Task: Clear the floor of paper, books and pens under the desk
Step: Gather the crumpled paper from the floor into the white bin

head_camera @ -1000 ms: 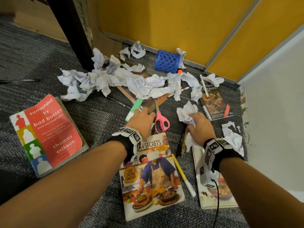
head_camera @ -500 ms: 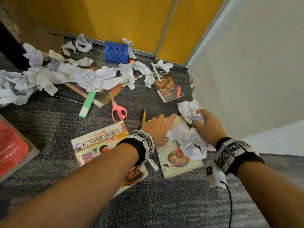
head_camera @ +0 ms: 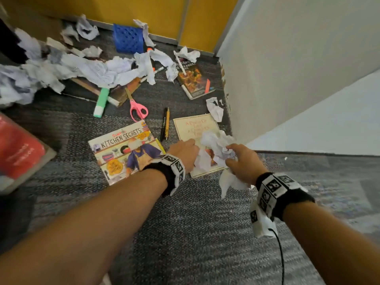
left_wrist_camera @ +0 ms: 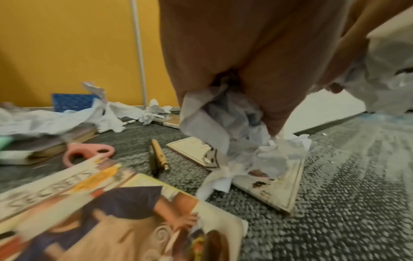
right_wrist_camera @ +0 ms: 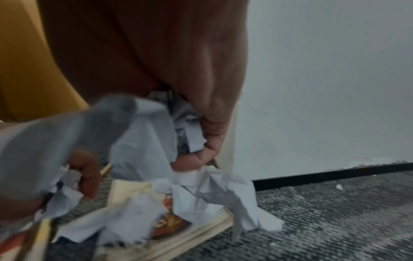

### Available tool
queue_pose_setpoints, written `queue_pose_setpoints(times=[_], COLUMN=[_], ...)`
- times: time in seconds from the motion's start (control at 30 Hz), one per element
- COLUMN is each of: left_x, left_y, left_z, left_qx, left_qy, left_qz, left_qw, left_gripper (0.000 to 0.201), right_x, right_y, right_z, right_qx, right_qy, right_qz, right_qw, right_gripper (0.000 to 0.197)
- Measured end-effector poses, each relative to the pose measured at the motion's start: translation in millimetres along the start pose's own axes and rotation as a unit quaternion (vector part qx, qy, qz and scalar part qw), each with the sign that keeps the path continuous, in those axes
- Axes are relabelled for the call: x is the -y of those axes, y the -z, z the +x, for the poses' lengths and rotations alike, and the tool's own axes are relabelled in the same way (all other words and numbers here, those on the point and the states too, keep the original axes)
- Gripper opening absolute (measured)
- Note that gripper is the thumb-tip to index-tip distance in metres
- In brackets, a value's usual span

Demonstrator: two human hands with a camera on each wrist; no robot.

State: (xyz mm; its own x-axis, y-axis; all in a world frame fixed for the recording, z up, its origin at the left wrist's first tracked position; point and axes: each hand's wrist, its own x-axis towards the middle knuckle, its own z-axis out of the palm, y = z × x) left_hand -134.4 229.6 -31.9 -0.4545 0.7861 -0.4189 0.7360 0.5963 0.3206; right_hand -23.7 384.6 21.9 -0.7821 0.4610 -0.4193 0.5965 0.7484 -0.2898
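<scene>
The likeliest slip is a spill: the crumpled paper (head_camera: 216,147) is a loose bundle of several scraps, and tails hang below both hands, so one could drop back onto the floor (head_camera: 195,233) as the bundle is lifted.

Going left to right in the head view, the left hand (head_camera: 184,152), just left of centre, has its fingers (left_wrist_camera: 274,113) curled round one wad — the left wrist view shows paper bunched in the palm. The bundle sits between the two hands, above a pale book (head_camera: 195,128) lying flat. The right hand (head_camera: 242,161), right of centre, grips its side of the paper, fingers (right_wrist_camera: 212,123) curled in with scraps trailing beneath.

Much remains — more paper at upper left, pens (head_camera: 165,124) at centre and a Kitchen Secrets book (head_camera: 123,149) beside the left wrist.
</scene>
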Motion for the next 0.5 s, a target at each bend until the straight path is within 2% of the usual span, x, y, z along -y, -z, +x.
queue_pose_setpoints(times=[0.07, 0.17, 0.2, 0.27, 0.33, 0.4, 0.5], left_x=[7, 9, 6, -7, -21, -31, -44], left_y=[-2, -18, -28, -50, -68, -76, -63], left_z=[-12, -8, -5, 1, 2, -1, -8], left_qx=[0.017, 0.073, 0.096, 0.101, 0.041, 0.014, 0.025], left_qy=[0.004, -0.026, -0.023, 0.017, 0.039, 0.020, -0.024], left_qz=[0.006, -0.001, -0.006, -0.036, -0.028, 0.015, 0.060], left_qw=[1.000, 0.997, 0.995, 0.994, 0.998, 1.000, 0.998], left_gripper=[0.045, 0.084, 0.088, 0.073, 0.059, 0.051, 0.040], right_x=[12, 12, 8, -3, -18, -33, -54], right_y=[-4, -20, -27, -42, -51, -54, -53], right_z=[-2, 0, 1, -4, -16, -33, -58], right_qx=[-0.012, -0.044, -0.050, -0.049, -0.042, -0.033, -0.034], right_qy=[0.015, 0.015, 0.015, 0.015, 0.033, 0.063, 0.071], right_qz=[0.003, -0.009, -0.014, -0.024, -0.045, -0.076, -0.069], right_qw=[1.000, 0.999, 0.999, 0.998, 0.998, 0.995, 0.994], right_gripper=[0.045, 0.045, 0.045, 0.045, 0.044, 0.043, 0.042])
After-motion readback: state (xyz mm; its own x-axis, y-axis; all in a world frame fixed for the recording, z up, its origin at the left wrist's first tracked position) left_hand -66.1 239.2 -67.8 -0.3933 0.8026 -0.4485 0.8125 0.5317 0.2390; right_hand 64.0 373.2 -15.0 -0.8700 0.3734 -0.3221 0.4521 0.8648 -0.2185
